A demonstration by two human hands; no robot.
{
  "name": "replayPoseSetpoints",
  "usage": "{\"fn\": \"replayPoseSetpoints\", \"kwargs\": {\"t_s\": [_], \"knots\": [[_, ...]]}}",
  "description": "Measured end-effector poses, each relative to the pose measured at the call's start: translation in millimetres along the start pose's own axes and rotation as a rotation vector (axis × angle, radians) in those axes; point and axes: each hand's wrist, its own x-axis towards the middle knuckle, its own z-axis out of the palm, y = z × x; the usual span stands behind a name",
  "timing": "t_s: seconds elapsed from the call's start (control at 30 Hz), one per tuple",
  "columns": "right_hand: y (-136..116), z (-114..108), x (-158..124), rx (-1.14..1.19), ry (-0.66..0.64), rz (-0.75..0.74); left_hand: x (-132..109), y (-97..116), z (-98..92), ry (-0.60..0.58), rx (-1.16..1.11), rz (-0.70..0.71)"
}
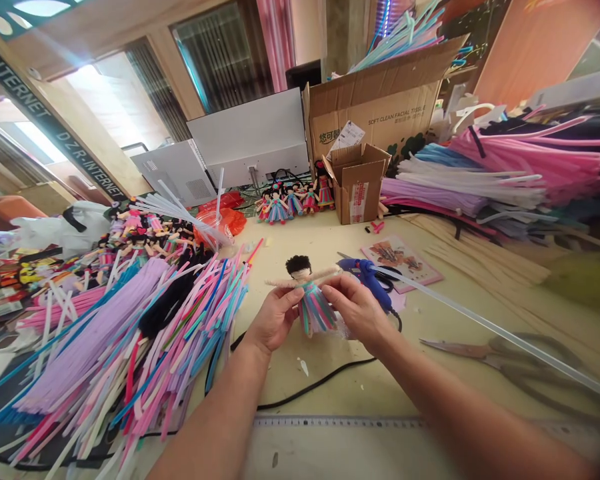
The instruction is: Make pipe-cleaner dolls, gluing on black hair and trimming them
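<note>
Between my two hands I hold a small pipe-cleaner doll (316, 308) upright over the table. It has curly black hair, arms stretched out sideways and a striped skirt in teal, pink and purple. My left hand (276, 315) pinches it at the left side, just under one arm. On the other side my right hand (356, 305) grips it near the skirt's top, fingers closed. Just behind my right hand lies a blue glue gun (373, 281), with a long clear glue stick (480, 320) running out of its back toward the lower right.
Scissors (500, 357) lie at the right, and a ruler (340, 422) along the front. Pipe cleaners (180, 333) cover the left side; bundles (480, 180) are stacked at right. Finished dolls (290, 200) stand near a small carton (360, 190). A black cord (320, 383) crosses the table.
</note>
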Motion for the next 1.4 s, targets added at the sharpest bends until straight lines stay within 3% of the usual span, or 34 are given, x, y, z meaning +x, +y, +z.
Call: {"fn": "replayPoseSetpoints", "kwargs": {"t_s": [0.17, 0.4, 0.53, 0.7, 0.97, 1.23, 1.4], "knots": [[4, 1, 2, 0.095, -0.019, 0.052, -1, -1, 1.5, -0.058, 0.018, -0.012], [-8, -5, -2, -0.116, 0.032, 0.163, 5, 5, -4.3, 0.174, -0.126, 0.035], [-3, -4, 0, -0.007, 0.056, 0.225, 5, 7, -3.9, 0.220, -0.145, 0.032], [2, -4, 2, 0.057, 0.019, 0.303, 5, 5, -4.6, 0.204, -0.134, 0.020], [-8, 0, -5, 0.037, -0.200, 0.322, 7, 3, -6.2, 0.201, -0.076, 0.045], [-7, 0, -4, 0.059, -0.166, 0.289, 6, 3, -3.6, 0.193, 0.004, 0.054], [-5, 1, -4, 0.045, -0.225, 0.316, 3, 4, 1.3, 0.167, 0.099, 0.045]]}}
